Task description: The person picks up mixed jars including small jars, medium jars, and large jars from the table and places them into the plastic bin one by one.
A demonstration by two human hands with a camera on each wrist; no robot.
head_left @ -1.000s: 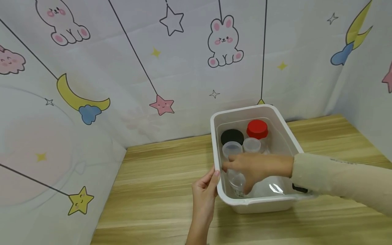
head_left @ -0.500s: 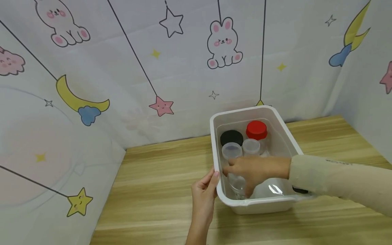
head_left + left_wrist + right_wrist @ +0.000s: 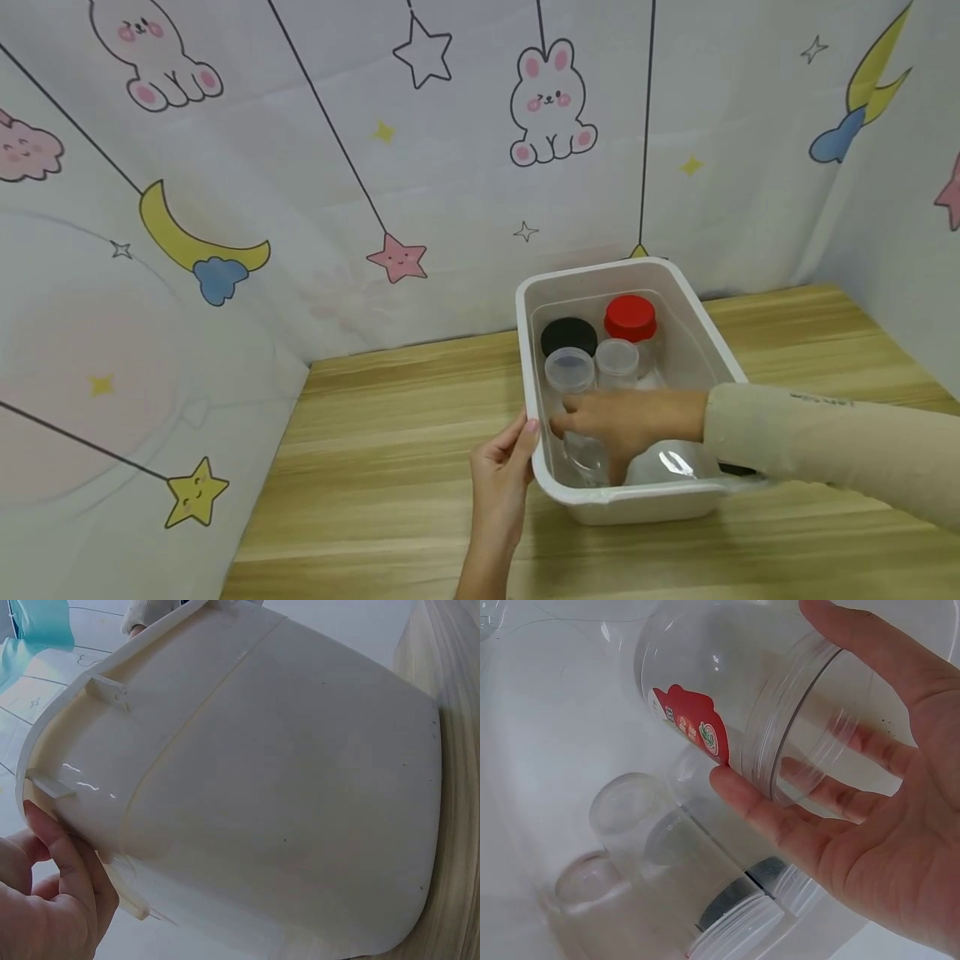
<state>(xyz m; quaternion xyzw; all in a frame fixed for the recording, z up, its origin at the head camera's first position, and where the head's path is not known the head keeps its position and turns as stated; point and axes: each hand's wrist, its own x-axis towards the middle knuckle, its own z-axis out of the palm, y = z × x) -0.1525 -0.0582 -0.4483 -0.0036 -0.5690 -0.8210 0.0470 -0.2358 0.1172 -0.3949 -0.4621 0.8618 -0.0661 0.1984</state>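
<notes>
My left hand pinches the left rim of a white plastic bin, thumb on top. The left wrist view shows its fingers under the rim, beside the bin's outer wall. My right hand reaches inside the bin. In the right wrist view its thumb and fingers curl round the lidded end of a clear plastic jar with a red label. The jar lies tilted there. Two slimmer clear containers with translucent lids lie below it.
At the bin's far end are a black lid and a red-lidded jar, with translucent lids just in front. The bin stands on a wood-grain table. A printed curtain hangs behind.
My right hand has shifted slightly toward the near end of the bin and sits a little lower. The left hand keeps its hold on the rim.
</notes>
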